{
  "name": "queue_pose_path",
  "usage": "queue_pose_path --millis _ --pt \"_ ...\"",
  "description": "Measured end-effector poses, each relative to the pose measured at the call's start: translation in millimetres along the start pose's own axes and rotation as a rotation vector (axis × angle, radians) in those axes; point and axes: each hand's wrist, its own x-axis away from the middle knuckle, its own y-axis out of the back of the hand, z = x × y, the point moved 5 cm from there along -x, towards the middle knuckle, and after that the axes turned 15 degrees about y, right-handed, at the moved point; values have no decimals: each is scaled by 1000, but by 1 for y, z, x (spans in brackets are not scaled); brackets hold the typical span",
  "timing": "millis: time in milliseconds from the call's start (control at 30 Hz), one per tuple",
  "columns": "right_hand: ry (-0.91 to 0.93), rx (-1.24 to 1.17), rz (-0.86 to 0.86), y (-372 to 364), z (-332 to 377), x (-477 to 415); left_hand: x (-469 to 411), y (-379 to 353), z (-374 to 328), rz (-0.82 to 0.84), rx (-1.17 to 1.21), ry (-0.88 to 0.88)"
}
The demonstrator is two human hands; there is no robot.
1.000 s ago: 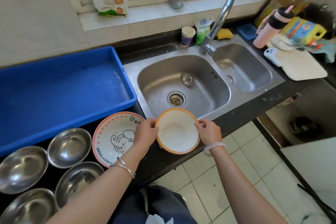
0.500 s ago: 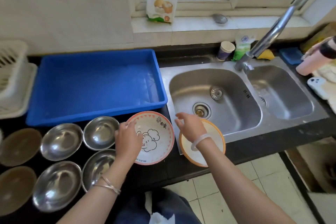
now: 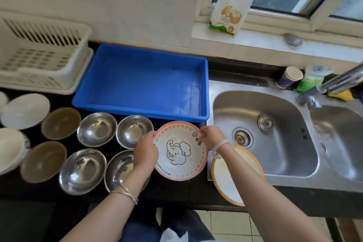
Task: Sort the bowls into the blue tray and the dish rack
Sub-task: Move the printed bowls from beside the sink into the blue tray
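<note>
At the counter's front edge: we see both hands on one bowl, on the dark worktop between the metal bowls and the sink.
Elephant bowl point(image 3: 180, 151): pink-rimmed, with an elephant drawing inside; it lies just at 6 o'clock of the blue tray's near right corner. We cannot tell whether it rests on the counter or is lifted off it.
Left hand point(image 3: 145, 151): at the bowl's 9 o'clock rim, fingers curled together over the edge and gripping it.
Right hand point(image 3: 212, 137): at the bowl's 2 o'clock rim, fingertips pinching the edge, thumb on the inside.
Orange-rimmed bowl point(image 3: 233, 175): white inside, at 4 o'clock of the elephant bowl, resting on the sink's front lip and partly under the right forearm; no hand holds it.
Blue tray point(image 3: 141, 82): at 12 o'clock of the hands, with no bowls in it.
Dish rack point(image 3: 41, 57): white, slatted, at 9 o'clock of the tray and touching its left side, no bowls visible in it.
Steel bowls point(image 3: 97, 129): four, in two rows, at 9 o'clock of the elephant bowl; the near right one is partly under the left wrist.
Brown bowls point(image 3: 61, 123): two, further toward 9 o'clock.
White bowls point(image 3: 25, 111): at the far left edge, blurred.
Sink point(image 3: 275, 179): double basin at 3 o'clock.
</note>
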Motion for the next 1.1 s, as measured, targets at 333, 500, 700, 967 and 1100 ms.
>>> queue_pose_path --millis 333,500,700,967,1100 --pt "57 -335 -104 57 23 3 -16 53 -16 -59 380 27" --pt "71 -477 -178 85 50 -20 -31 80 -20 13 612 88" --pt "5 -705 -245 80 84 -67 -69 97 -13 144 885 237" --pt "-120 -890 -277 36 123 -142 -149 127 -2 74 849 337" --pt "-189 -884 -241 15 131 -172 -186 132 6 120 815 371"
